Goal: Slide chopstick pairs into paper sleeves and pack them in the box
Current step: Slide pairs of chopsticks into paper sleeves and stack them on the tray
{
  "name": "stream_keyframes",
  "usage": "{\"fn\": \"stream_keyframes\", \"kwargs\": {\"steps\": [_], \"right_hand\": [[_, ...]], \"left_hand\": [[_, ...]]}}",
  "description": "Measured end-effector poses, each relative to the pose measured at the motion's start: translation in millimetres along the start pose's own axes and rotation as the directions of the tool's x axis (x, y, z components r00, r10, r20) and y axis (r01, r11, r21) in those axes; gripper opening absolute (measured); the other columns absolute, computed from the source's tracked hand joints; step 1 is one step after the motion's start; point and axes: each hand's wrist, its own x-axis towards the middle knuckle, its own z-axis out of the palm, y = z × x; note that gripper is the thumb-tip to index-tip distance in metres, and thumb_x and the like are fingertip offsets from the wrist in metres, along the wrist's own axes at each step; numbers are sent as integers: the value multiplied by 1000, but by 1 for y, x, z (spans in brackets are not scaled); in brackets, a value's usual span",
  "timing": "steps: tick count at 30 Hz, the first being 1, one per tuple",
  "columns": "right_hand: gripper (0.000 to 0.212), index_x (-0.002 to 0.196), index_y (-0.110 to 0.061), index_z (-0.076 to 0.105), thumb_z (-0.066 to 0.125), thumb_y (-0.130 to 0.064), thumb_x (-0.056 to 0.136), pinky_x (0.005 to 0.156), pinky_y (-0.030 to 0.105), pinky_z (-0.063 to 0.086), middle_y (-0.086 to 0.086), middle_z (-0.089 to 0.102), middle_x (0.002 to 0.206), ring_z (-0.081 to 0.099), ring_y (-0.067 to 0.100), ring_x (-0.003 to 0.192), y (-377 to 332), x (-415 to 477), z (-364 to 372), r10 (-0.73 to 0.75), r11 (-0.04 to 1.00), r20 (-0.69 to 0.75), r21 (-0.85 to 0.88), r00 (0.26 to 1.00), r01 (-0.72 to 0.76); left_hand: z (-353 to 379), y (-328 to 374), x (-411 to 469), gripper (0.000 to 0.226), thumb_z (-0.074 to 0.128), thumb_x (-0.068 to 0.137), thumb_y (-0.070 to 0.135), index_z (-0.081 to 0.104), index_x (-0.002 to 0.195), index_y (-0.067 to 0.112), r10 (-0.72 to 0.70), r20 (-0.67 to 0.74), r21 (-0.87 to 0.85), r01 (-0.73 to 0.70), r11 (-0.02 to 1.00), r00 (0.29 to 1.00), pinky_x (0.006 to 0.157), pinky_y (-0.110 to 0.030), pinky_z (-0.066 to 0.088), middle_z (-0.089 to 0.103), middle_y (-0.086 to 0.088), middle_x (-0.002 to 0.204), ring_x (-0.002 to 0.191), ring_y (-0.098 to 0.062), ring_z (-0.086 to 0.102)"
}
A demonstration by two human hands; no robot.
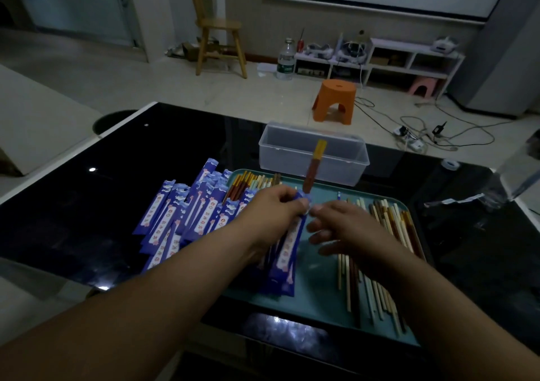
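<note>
Chopstick pair (314,166) sat partway in the sleeve (287,249). Brown shafts with yellow tops stuck out of its far mouth, over the far rim of the tray (315,291).

Long axis of sleeve and pair ran near-to-far, far end leaning slightly right, tips aimed at the box (277,154).

Left hand (271,205) pinched the sleeve at its far mouth, fingers curled round the paper. The sleeve's body trailed back toward me beside that wrist.

Right hand (347,223) was just right of the mouth, fingers (327,207) loosely spread and gripping nothing. Index tip was right at the paper; couldn't tell if it touched.

My read: the pair wasn't fully seated. The exposed stub lay far of both sets of fingers, and the right hand was the free one, so the push would go back along the axis toward me, with the left bracing the mouth.

The box was clear plastic, just beyond the tray on the counter (87,205), on the same line as the tips. Couldn't tell if anything was in it.

Empty sleeves (181,214) were fanned out left of the tray. Loose chopsticks (388,225) lay on the tray's right side, partly under the right hand.
</note>
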Motion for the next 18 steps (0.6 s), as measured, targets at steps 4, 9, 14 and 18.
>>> {"fn": "stream_keyframes", "kwargs": {"steps": [4,9,14,18], "right_hand": [[28,108,-7,67,58,-33,105,60,29,53,11,77,89,71,19,71,3,-3,26,3,999,109,-54,994,3],[25,95,-6,66,61,-29,104,51,26,45,7,71,69,62,16,57,7,9,34,53,998,63,-38,997,-50],[29,89,-1,72,63,-25,102,48,26,49,12,75,69,66,22,52,15,16,48,134,954,-35,-264,990,-139],[31,89,6,70,61,-22,101,57,35,58,17,75,73,75,30,64,13,18,52,35,908,-56,-416,998,-55]], "left_hand": [[-7,-3,8,4,70,98,25,68,99,21,-22,-122,3,23,1000,992,71,-34,61,74,-5,92,78,-17,74],[-13,-5,11,20,69,98,38,60,102,20,39,-230,278,27,960,972,71,-34,55,69,-2,96,85,-17,68],[-27,8,14,17,56,104,37,56,106,21,180,-311,369,-56,928,933,81,-39,52,63,-1,96,89,-19,62],[-27,5,14,12,55,105,34,56,104,23,182,-285,400,-56,915,941,80,-38,52,62,0,96,88,-17,61]]}}
